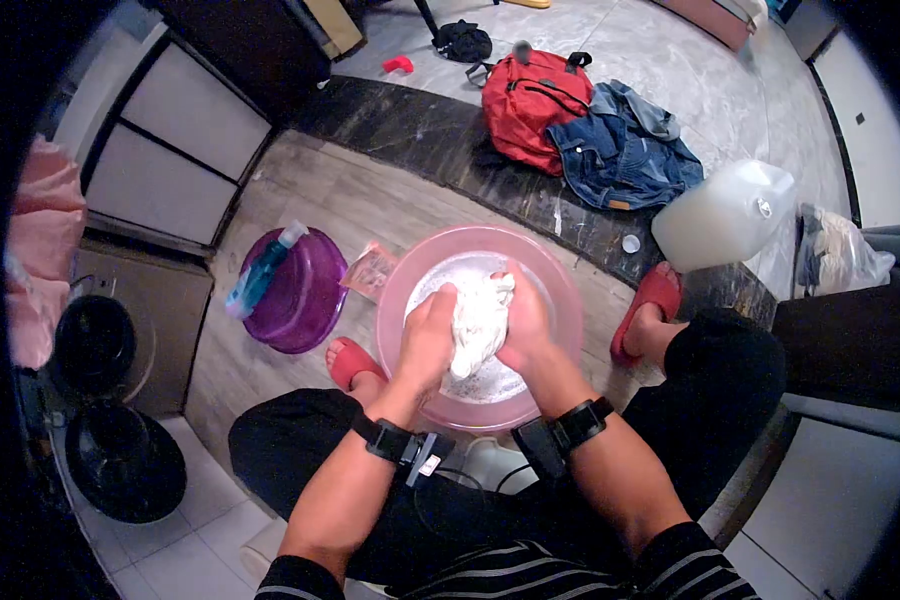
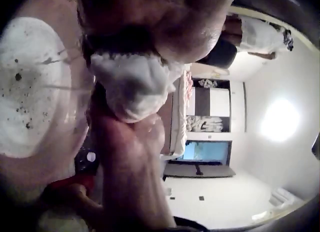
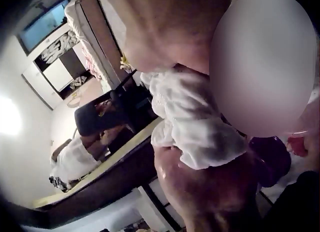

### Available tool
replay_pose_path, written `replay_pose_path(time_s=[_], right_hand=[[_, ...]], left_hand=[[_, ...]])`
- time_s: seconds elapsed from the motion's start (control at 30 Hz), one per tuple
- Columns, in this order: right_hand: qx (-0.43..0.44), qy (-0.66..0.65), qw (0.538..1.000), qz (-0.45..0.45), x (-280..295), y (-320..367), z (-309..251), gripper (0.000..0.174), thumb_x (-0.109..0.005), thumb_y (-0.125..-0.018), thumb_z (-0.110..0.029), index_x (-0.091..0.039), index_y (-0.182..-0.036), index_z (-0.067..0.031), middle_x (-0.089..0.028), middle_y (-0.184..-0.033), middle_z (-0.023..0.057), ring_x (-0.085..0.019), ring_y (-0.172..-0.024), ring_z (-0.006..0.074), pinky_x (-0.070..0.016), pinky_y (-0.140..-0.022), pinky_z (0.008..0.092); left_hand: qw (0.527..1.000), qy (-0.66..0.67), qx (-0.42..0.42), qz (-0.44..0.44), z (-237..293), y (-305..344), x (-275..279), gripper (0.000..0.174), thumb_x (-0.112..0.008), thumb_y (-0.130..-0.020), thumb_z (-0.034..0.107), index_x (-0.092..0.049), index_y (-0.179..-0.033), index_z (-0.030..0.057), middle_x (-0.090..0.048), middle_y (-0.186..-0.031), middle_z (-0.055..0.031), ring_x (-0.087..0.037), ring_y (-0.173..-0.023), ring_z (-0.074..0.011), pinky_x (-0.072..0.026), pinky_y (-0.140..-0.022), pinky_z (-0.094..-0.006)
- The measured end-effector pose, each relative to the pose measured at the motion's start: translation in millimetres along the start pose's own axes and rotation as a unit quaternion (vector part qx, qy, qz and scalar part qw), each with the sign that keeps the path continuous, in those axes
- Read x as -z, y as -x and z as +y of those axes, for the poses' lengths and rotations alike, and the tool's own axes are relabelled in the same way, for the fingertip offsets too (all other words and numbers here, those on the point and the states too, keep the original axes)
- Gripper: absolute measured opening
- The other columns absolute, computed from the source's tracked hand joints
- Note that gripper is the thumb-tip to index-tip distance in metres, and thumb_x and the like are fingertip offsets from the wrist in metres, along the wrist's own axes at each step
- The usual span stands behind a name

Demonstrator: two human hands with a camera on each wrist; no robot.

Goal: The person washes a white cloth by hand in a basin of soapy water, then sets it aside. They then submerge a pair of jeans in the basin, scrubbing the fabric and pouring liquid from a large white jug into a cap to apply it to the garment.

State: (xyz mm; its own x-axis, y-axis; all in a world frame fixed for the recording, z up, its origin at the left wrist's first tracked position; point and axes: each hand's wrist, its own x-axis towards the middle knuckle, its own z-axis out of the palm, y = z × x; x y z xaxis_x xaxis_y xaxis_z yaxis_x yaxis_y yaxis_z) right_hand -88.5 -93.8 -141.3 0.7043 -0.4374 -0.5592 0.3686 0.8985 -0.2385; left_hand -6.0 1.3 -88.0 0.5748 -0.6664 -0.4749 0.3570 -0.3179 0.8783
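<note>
A bunched, wet white cloth (image 1: 480, 325) is squeezed between both hands above a pink basin (image 1: 560, 290). Inside the basin is foamy water (image 1: 432, 268). My left hand (image 1: 427, 338) grips the cloth from the left, and my right hand (image 1: 528, 325) grips it from the right. In the left wrist view the cloth (image 2: 135, 87) bulges out between the two hands, and thin streaks of water show over the basin. Folds of the twisted cloth (image 3: 195, 122) appear in the right wrist view, pressed between the palms. Most fingertips are hidden.
To the left, a purple basin (image 1: 315, 300) holds a blue bottle (image 1: 260, 272); a small packet (image 1: 372, 270) lies beside it. A red backpack (image 1: 535, 105), denim garment (image 1: 625, 150) and whitish jug (image 1: 725, 215) are beyond. Another person (image 3: 75, 162) sits in the background.
</note>
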Motion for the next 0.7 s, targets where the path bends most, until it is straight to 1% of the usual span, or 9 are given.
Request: replay_pose_path(time_s=[0.03, 0.13, 0.2, 0.27, 0.37, 0.4, 0.47, 0.57, 0.7], right_hand=[[-0.006, -0.013, 1.0, -0.018, -12, 7, -6, 0.032, -0.048, -0.096, -0.04, -0.059, -0.093, -0.0101, -0.066, -0.092, 0.0066, -0.063, -0.085, 0.0215, -0.051, -0.079, 0.0375], [0.028, 0.054, 0.992, -0.109, -27, 25, -18, 0.033, -0.05, -0.096, -0.041, -0.062, -0.099, -0.0102, -0.066, -0.096, 0.0057, -0.063, -0.092, 0.0195, -0.049, -0.086, 0.0372], [0.078, 0.12, 0.979, -0.142, -25, 21, -24, 0.035, -0.046, -0.098, -0.04, -0.062, -0.106, -0.0097, -0.066, -0.101, 0.0048, -0.061, -0.096, 0.0191, -0.0473, -0.089, 0.0383], [0.09, 0.134, 0.981, -0.107, -29, 22, -27, 0.04, -0.041, -0.099, -0.041, -0.058, -0.117, -0.0088, -0.063, -0.109, 0.006, -0.058, -0.104, 0.0195, -0.0435, -0.094, 0.0373], [0.075, 0.126, 0.974, -0.173, -80, 58, -31, 0.054, -0.038, -0.097, -0.051, -0.047, -0.13, -0.0091, -0.058, -0.122, 0.0075, -0.054, -0.114, 0.0211, -0.0425, -0.096, 0.0397], [0.031, 0.071, 0.953, -0.293, -48, 39, -45, 0.058, -0.035, -0.098, -0.052, -0.044, -0.135, -0.0085, -0.054, -0.13, 0.0103, -0.05, -0.121, 0.0238, -0.0456, -0.094, 0.0406], [0.08, 0.132, 0.961, -0.229, -83, 64, -41, 0.059, -0.034, -0.098, -0.051, -0.042, -0.138, -0.0081, -0.052, -0.133, 0.0114, -0.048, -0.124, 0.026, -0.0485, -0.093, 0.042], [0.07, 0.141, 0.967, -0.199, -82, 62, -44, 0.063, -0.036, -0.095, -0.057, -0.045, -0.135, -0.0091, -0.052, -0.134, 0.0075, -0.05, -0.119, 0.0252, -0.0409, -0.096, 0.0421], [0.053, 0.126, 0.962, -0.235, -68, 53, -48, 0.053, -0.04, -0.098, -0.049, -0.054, -0.128, -0.007, -0.055, -0.13, 0.0103, -0.054, -0.117, 0.025, -0.051, -0.089, 0.0428]], left_hand=[[0.993, 0.104, 0.038, -0.033, -4, -4, 5, 0.039, -0.045, -0.099, 0.033, -0.061, -0.11, -0.0005, -0.067, -0.097, -0.0072, -0.063, -0.085, -0.0149, -0.0493, -0.077, -0.0275], [0.982, 0.18, 0.05, -0.025, -5, -8, 8, 0.036, -0.049, -0.098, 0.03, -0.059, -0.114, -0.0001, -0.066, -0.101, -0.0071, -0.064, -0.09, -0.0148, -0.0516, -0.079, -0.0294], [0.972, 0.196, 0.077, -0.104, -5, -11, 12, 0.032, -0.055, -0.095, 0.025, -0.058, -0.116, 0.0004, -0.066, -0.105, -0.0081, -0.064, -0.091, -0.0155, -0.0528, -0.079, -0.0304], [0.965, 0.203, 0.003, -0.165, 11, -6, 14, 0.03, -0.058, -0.093, 0.018, -0.058, -0.117, 0.0009, -0.066, -0.107, -0.0079, -0.065, -0.092, -0.0154, -0.0527, -0.079, -0.0301], [0.958, 0.241, -0.076, -0.136, 43, -1, 25, 0.03, -0.055, -0.092, 0.013, -0.057, -0.12, 0.0011, -0.066, -0.109, -0.0073, -0.065, -0.094, -0.0156, -0.0524, -0.082, -0.0297], [0.948, 0.262, -0.108, -0.145, 61, 2, 34, 0.031, -0.053, -0.093, 0.013, -0.056, -0.122, 0.0009, -0.066, -0.111, -0.0072, -0.065, -0.096, -0.016, -0.0521, -0.084, -0.0297], [0.936, 0.319, -0.135, -0.066, 97, 12, 55, 0.029, -0.055, -0.092, 0.015, -0.057, -0.119, 0.0039, -0.066, -0.11, -0.0073, -0.066, -0.094, -0.0178, -0.0542, -0.08, -0.0321], [0.897, 0.405, -0.172, -0.04, 152, 39, 111, 0.03, -0.059, -0.089, 0.024, -0.058, -0.115, 0.0097, -0.067, -0.107, -0.0062, -0.065, -0.09, -0.0189, -0.0559, -0.069, -0.0379], [0.867, 0.419, -0.267, -0.015, 180, 99, 201, 0.03, -0.059, -0.088, 0.026, -0.058, -0.114, 0.0105, -0.066, -0.107, -0.0061, -0.065, -0.091, -0.0222, -0.0553, -0.067, -0.0395]])
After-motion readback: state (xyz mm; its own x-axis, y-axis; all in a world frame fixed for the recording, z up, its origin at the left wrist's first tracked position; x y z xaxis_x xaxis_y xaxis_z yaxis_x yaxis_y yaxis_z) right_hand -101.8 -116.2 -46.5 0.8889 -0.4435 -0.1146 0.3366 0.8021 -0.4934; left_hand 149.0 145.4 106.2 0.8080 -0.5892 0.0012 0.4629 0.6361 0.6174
